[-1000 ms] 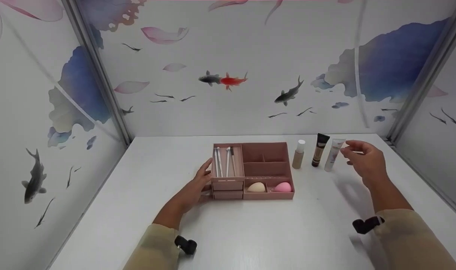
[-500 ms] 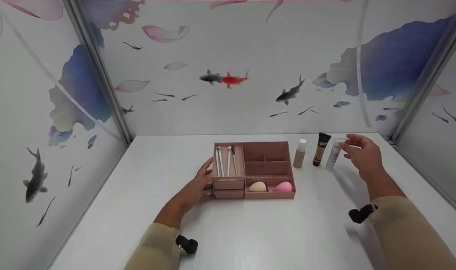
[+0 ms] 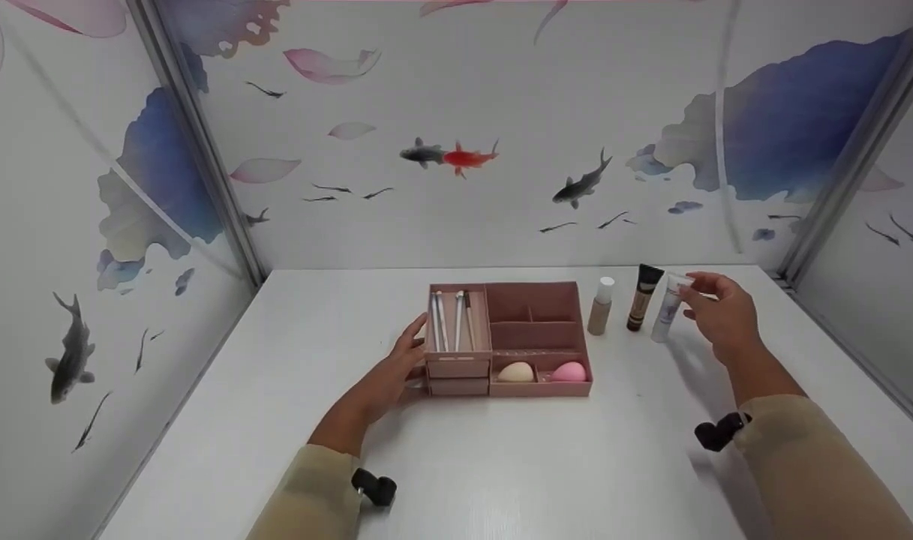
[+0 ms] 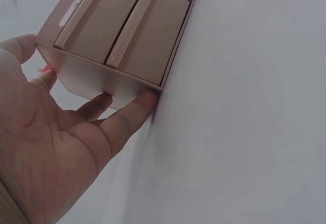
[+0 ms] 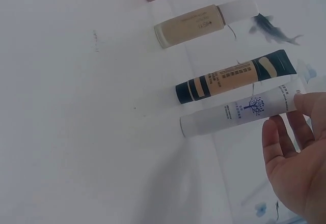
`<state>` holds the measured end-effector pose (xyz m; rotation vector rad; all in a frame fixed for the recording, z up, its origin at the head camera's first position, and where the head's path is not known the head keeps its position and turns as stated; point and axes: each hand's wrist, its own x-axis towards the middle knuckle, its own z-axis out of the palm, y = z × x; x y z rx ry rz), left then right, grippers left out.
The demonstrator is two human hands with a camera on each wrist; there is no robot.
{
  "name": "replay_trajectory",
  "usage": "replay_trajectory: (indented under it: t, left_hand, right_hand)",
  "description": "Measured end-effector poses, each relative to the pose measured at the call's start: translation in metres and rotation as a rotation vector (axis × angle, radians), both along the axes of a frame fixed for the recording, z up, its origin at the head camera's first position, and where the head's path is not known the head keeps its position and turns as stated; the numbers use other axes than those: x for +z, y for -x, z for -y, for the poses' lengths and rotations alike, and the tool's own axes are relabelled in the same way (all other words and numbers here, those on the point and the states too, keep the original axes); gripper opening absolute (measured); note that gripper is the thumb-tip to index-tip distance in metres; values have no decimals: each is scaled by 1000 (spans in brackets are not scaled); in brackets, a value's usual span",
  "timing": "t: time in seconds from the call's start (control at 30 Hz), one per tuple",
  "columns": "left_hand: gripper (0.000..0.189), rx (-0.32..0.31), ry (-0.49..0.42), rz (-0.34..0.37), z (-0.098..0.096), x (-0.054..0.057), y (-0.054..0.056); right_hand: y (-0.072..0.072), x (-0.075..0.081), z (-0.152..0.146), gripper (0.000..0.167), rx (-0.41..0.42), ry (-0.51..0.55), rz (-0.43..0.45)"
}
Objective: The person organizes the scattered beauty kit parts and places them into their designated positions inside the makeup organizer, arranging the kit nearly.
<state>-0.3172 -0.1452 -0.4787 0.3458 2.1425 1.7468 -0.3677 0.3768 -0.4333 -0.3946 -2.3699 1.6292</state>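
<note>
Moved the right hand [image 3: 728, 319] slightly left, pinched the upper end of the slim white plastic tube [image 3: 664, 316] standing upright just left of that palm, and rested the farther left hand [image 3: 387, 377], fingers spread, against the dusty-pink plastic organiser [image 3: 540, 391].

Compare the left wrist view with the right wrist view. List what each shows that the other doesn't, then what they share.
Only the left wrist view: the left hand and two drawer fronts.

Only the right wrist view: the right hand, its fingers at the flat end of the white tube, plus the black-and-tan tube and the white-capped bottle.

Both: the white table and the pink organizer, of which the right wrist view catches just a corner.
</note>
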Motion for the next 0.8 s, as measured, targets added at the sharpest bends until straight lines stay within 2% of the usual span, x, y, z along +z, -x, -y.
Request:
replay_trajectory:
  t: [0.27,0.53,0.8]
  left_hand:
    - [57,4,7,-9,0,0,0]
    - [58,24,24,1,-2,1,-1]
    - [58,28,14,22,-2,2,-2]
  right_hand:
    - [-8,7,5,48,44,-4,-24]
    - [-22,13,15,45,122,27,-87]
    - [-32,30,40,43,180,38,-118]
